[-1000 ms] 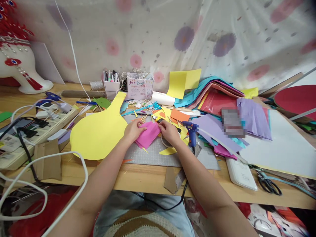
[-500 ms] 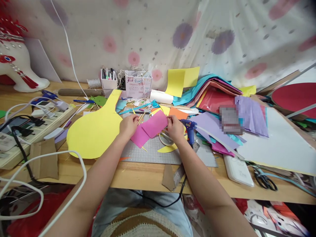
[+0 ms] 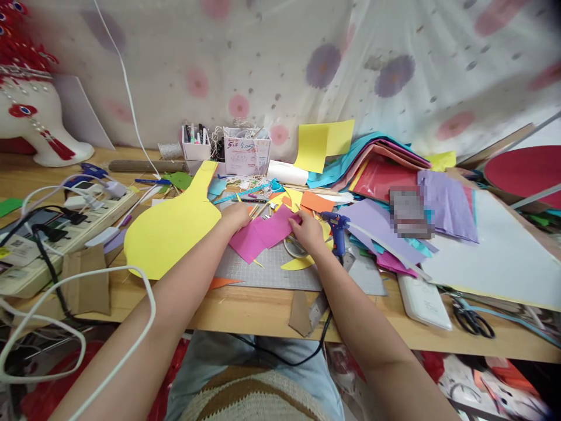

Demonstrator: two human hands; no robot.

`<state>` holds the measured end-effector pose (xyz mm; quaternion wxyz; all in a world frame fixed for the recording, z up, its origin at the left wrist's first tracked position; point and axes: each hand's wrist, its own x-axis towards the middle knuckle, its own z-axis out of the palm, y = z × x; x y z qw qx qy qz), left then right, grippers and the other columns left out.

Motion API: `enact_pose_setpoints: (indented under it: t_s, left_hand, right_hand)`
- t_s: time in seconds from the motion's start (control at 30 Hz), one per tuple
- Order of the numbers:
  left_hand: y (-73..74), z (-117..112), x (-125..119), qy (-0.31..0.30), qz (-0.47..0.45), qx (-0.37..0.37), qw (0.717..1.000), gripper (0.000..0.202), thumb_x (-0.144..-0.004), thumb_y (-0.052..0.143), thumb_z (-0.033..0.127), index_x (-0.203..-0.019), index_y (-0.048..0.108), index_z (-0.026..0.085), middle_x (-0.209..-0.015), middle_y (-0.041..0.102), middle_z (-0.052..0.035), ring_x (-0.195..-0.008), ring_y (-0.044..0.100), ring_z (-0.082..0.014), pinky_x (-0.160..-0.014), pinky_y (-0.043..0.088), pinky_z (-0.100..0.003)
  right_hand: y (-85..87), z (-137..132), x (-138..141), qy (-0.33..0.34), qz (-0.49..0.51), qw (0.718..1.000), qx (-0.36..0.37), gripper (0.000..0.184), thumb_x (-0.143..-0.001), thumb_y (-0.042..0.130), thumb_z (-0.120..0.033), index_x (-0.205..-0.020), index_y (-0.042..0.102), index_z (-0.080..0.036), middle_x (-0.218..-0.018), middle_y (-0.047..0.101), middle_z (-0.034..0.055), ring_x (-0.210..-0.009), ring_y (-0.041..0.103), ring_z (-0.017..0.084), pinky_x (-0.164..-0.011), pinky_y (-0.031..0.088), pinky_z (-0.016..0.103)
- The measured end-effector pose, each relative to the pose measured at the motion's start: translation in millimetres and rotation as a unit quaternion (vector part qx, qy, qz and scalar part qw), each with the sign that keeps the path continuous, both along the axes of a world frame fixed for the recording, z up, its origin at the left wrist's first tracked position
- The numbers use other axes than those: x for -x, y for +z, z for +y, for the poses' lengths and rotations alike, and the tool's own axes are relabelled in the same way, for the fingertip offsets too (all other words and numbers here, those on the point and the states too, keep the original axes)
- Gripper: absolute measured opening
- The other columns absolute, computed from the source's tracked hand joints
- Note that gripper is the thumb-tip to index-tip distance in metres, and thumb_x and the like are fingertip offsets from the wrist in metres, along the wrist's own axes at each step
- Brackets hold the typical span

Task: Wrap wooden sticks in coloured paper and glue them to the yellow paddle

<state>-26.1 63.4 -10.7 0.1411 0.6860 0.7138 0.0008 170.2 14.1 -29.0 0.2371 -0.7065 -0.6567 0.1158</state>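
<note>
A folded pink paper (image 3: 263, 234) lies over the grey cutting mat (image 3: 272, 272) in the middle of the desk. My left hand (image 3: 236, 215) rests at its upper left corner, fingers curled on the paper's edge beside some thin wooden sticks. My right hand (image 3: 307, 231) pinches the paper's right corner. A large yellow paddle-shaped card (image 3: 173, 231) lies just left of my left hand. A blue glue gun (image 3: 336, 229) stands right beside my right hand, and a roll of tape (image 3: 294, 248) sits partly under the paper.
A power strip (image 3: 52, 234) with plugs and white cables fills the left. Pen holders (image 3: 197, 146) and a white box (image 3: 248, 153) stand at the back. Stacked coloured sheets (image 3: 394, 175) cover the right, with a white board (image 3: 495, 257), a white device (image 3: 425, 301) and black scissors (image 3: 473, 318).
The pink paper, pressed flat a second ago, was lifted and partly unfolded between both hands, then lowered again toward the mat. My left hand shifted to its upper corner.
</note>
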Motion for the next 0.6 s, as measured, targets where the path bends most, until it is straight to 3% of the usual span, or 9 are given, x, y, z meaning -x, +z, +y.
enact_pose_setpoints:
  t_s: [0.17,0.27,0.37,0.47,0.53,0.6]
  left_hand:
    - [11.9,-6.4,8.6,0.046,-0.077,-0.112,0.990,0.022,-0.078,0.047,0.031,-0.090,0.061,0.019,-0.098,0.064,-0.0109,-0.091,0.059,-0.0238,-0.075,0.044,-0.032]
    - [21.1,-10.0,14.0,0.046,-0.178,-0.202,0.962,0.020,-0.082,0.043,0.026,-0.090,0.059,0.019,-0.093,0.064,-0.0074,-0.089,0.059,-0.0190,-0.077,0.043,-0.030]
    - [22.1,-17.0,15.2,0.051,-0.352,-0.233,0.905,0.017,-0.081,0.046,0.028,-0.090,0.056,0.018,-0.087,0.062,-0.0041,-0.078,0.059,-0.0143,-0.071,0.046,-0.028]
    - [13.5,-30.3,8.8,0.082,-0.534,-0.181,0.822,0.016,-0.077,0.052,0.030,-0.086,0.054,0.016,-0.079,0.059,-0.0015,-0.066,0.058,-0.0110,-0.061,0.049,-0.025]
    - [4.3,-40.7,1.8,0.112,-0.606,-0.122,0.778,0.016,-0.075,0.054,0.029,-0.083,0.053,0.016,-0.072,0.057,0.0000,-0.062,0.056,-0.0103,-0.057,0.049,-0.025]
    - [-5.4,-49.1,-4.5,0.130,-0.638,-0.094,0.753,0.015,-0.072,0.058,0.028,-0.080,0.053,0.015,-0.071,0.057,0.0001,-0.063,0.056,-0.0103,-0.055,0.050,-0.025]
  right_hand:
    - [2.1,0.5,-0.1,0.014,0.053,0.997,-0.056,0.022,-0.081,0.043,-0.032,-0.088,0.059,-0.019,-0.081,0.064,0.0042,-0.074,0.056,0.017,-0.066,0.039,0.027]
    - [5.1,1.9,-0.6,0.031,0.148,0.986,-0.064,0.021,-0.080,0.042,-0.033,-0.086,0.057,-0.019,-0.074,0.061,0.0018,-0.067,0.055,0.014,-0.061,0.042,0.024]
    - [7.5,3.0,1.0,0.025,0.271,0.960,-0.061,0.023,-0.080,0.042,-0.038,-0.087,0.054,-0.020,-0.070,0.058,-0.0005,-0.058,0.054,0.012,-0.055,0.045,0.023]
    - [6.8,3.0,6.2,0.006,0.373,0.926,-0.056,0.023,-0.079,0.043,-0.039,-0.090,0.050,-0.020,-0.072,0.056,-0.0006,-0.057,0.055,0.012,-0.053,0.048,0.024]
    - [4.6,2.4,10.9,-0.012,0.404,0.913,-0.050,0.022,-0.079,0.043,-0.038,-0.091,0.048,-0.020,-0.077,0.058,0.0009,-0.061,0.058,0.012,-0.054,0.050,0.024]
    - [2.1,1.3,15.1,-0.017,0.413,0.909,-0.045,0.020,-0.079,0.043,-0.035,-0.091,0.046,-0.019,-0.081,0.059,0.0020,-0.064,0.060,0.013,-0.057,0.051,0.025]
